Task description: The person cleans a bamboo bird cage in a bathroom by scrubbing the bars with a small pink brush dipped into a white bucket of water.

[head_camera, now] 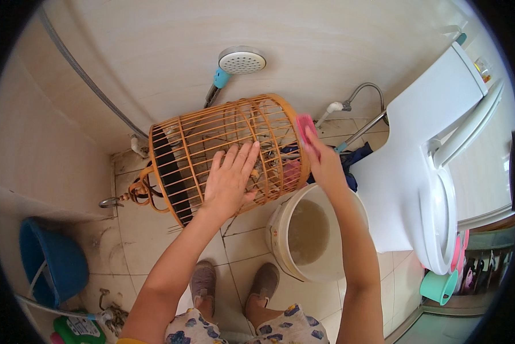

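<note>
A bamboo birdcage (188,150) lies on its side across the tiled floor, its hook (111,202) pointing left. My left hand (231,178) rests spread on the cage bars at the middle. In my right hand (324,161) is a pink brush (305,128), held against the rim at the cage's right end; its bristles are hard to make out. Below my right forearm stands a white bucket (279,223) holding cloudy brownish water (308,232). Dark blue cloth (356,161) lies behind the cage's right end, partly covered by my right hand.
A white toilet (390,193) stands at the right, close to the bucket. Behind the cage is a shower head (242,60) on the wall. A blue bucket (68,262) and a green bottle (75,329) are at lower left. A mint-green container (436,286) sits lower right.
</note>
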`<state>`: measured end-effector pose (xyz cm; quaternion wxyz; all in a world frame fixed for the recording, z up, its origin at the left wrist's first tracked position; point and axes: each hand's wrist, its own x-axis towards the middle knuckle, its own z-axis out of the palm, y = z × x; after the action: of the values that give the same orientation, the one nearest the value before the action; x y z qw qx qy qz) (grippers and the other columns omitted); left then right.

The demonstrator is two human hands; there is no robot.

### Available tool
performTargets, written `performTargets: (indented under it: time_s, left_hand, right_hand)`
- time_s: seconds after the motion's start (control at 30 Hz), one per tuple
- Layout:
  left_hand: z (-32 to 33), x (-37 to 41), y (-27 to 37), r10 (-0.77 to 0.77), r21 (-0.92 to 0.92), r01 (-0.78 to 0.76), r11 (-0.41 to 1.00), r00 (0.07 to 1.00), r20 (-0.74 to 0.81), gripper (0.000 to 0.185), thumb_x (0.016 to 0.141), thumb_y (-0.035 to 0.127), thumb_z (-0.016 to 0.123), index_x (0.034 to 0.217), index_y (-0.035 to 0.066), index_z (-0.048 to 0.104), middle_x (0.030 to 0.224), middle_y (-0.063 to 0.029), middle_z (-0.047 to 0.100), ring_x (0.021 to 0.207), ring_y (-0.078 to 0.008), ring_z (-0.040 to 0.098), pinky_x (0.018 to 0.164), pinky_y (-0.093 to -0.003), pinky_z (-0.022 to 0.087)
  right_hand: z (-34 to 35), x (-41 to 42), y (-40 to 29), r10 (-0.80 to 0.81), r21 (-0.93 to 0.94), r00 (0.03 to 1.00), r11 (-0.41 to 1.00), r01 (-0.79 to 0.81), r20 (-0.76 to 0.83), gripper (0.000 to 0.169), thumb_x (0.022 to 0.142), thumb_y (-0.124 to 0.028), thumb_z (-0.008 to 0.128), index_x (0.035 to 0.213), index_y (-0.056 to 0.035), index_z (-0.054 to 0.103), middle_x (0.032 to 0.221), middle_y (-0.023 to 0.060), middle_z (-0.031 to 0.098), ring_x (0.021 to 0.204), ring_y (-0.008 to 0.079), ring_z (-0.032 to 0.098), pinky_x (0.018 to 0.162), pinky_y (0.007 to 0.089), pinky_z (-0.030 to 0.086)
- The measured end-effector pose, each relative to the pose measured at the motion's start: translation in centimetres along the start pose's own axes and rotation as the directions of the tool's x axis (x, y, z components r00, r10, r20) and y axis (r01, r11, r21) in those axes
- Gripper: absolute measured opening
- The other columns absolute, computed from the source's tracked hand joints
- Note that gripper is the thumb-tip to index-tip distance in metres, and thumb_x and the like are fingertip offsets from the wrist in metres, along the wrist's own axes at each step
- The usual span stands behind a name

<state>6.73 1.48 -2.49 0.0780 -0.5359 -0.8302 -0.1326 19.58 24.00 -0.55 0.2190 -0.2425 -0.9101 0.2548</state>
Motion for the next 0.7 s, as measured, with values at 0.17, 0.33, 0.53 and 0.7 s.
performTargets:
  time_s: [0.17, 0.33, 0.53, 0.7]
  left_hand:
    - [-0.2, 0.2, 0.2, -0.004, 0.013, 0.004, 1.0, 1.0, 0.015, 0.118, 0.067, 0.044, 0.087, 0.159, 0.008, 0.024, 0.151, -0.0075, 0.04, 0.132, -0.027, 0.042, 0.113, -0.045, 0.032]
    - [0.2, 0.8, 0.6, -0.012, 0.009, 0.012, 1.0, 1.0, 0.014, 0.119, 0.067, 0.047, 0.087, 0.159, 0.007, 0.023, 0.151, -0.0079, 0.039, 0.131, -0.0277, 0.042, 0.111, -0.0455, 0.032]
    - [0.0, -0.1, -0.7, -0.024, 0.041, 0.022, 0.999, 0.998, 0.054, 0.12, 0.068, 0.048, 0.087, 0.16, 0.007, 0.021, 0.152, -0.0075, 0.038, 0.132, -0.0279, 0.042, 0.111, -0.0461, 0.032]
    - [0.1, 0.1, 0.0, -0.006, 0.053, 0.004, 0.999, 0.999, 0.049, 0.12, 0.069, 0.047, 0.087, 0.16, 0.007, 0.02, 0.152, -0.0073, 0.038, 0.132, -0.0281, 0.042, 0.111, -0.0457, 0.032]
  right_hand:
    - [1.9, 11.3, -1.5, 0.025, -0.194, 0.992, 0.981, -0.001, 0.121, 0.04, 0.101, -0.035, 0.053, 0.136, -0.0166, 0.061, 0.109, 0.0258, 0.067, 0.102, 0.0455, 0.063, 0.088, 0.0504, 0.051]
    - [0.9, 9.5, 0.4, -0.078, -0.102, 0.989, 0.991, 0.091, 0.128, 0.038, 0.101, -0.029, 0.055, 0.136, -0.0171, 0.062, 0.103, 0.0264, 0.068, 0.098, 0.0453, 0.064, 0.084, 0.0488, 0.051]
    - [-2.5, -2.2, -3.3, 0.139, -0.229, 0.967, 0.969, -0.088, 0.216, 0.042, 0.099, -0.024, 0.058, 0.141, -0.0212, 0.057, 0.096, 0.0229, 0.069, 0.086, 0.0435, 0.066, 0.073, 0.0508, 0.051]
    - [0.0, 2.8, -4.2, 0.046, -0.399, 0.993, 0.917, -0.001, 0.105, 0.04, 0.1, -0.026, 0.056, 0.14, -0.0226, 0.058, 0.09, 0.0226, 0.069, 0.082, 0.0434, 0.067, 0.072, 0.0537, 0.052]
